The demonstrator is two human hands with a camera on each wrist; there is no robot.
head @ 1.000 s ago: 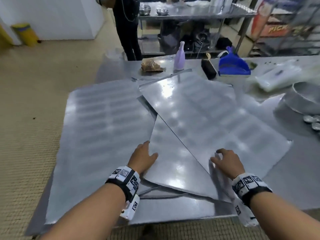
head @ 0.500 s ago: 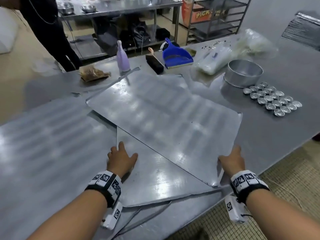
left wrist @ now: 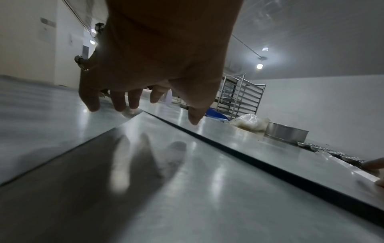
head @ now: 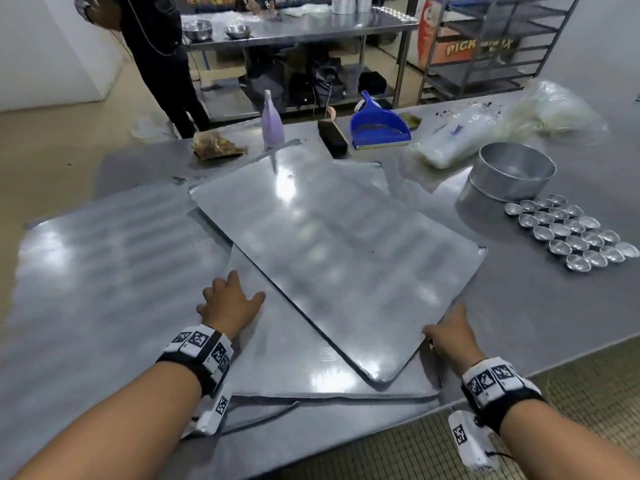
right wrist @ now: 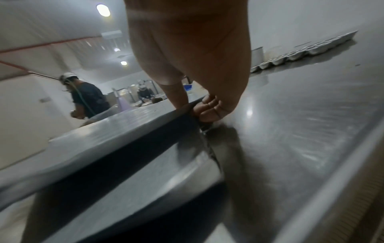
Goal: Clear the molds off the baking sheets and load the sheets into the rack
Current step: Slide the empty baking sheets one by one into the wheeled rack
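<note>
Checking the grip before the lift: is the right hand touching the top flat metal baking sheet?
Touching. The right wrist view shows the right hand with fingers curled under the edge of the top flat metal baking sheet.

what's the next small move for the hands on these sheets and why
Probably bring the left hand over to the top baking sheet's left edge and lift. The right hand already grips that sheet's near right edge, thumb on top and fingers curled under, while the left only rests spread on the lower sheet. The top sheet lies askew and bare; the small molds sit on the table.
</note>
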